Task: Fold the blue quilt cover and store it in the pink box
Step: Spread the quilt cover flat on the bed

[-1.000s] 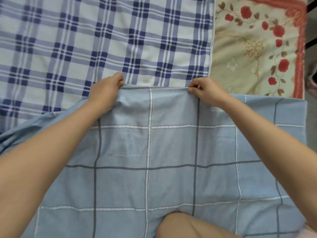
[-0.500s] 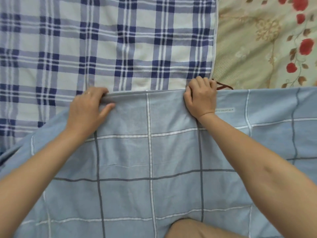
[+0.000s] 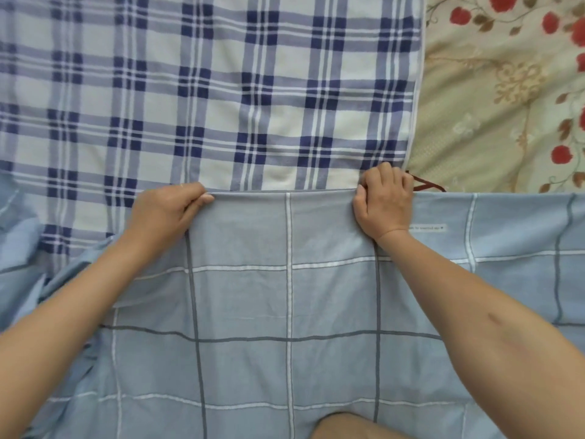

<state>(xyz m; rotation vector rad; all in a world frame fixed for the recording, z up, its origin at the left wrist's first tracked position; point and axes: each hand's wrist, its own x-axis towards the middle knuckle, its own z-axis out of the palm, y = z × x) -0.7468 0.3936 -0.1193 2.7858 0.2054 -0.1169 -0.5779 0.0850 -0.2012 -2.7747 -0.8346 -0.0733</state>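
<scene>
The far edge of the blue quilt cover [image 3: 285, 305] is gripped by the left hand [image 3: 161, 213] and right hand [image 3: 384, 204], fingers clamped on the fabric, over a plaid sheet [image 3: 221, 90].

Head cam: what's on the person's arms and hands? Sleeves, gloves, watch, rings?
No clothing shows on them. Left forearm and right forearm are bare to the frame edge, no sleeves or cuffs. Left hand and right hand are ungloved, with no watch or band at either wrist. A small pale glint on one left finger might be a ring; too small to tell.
</scene>
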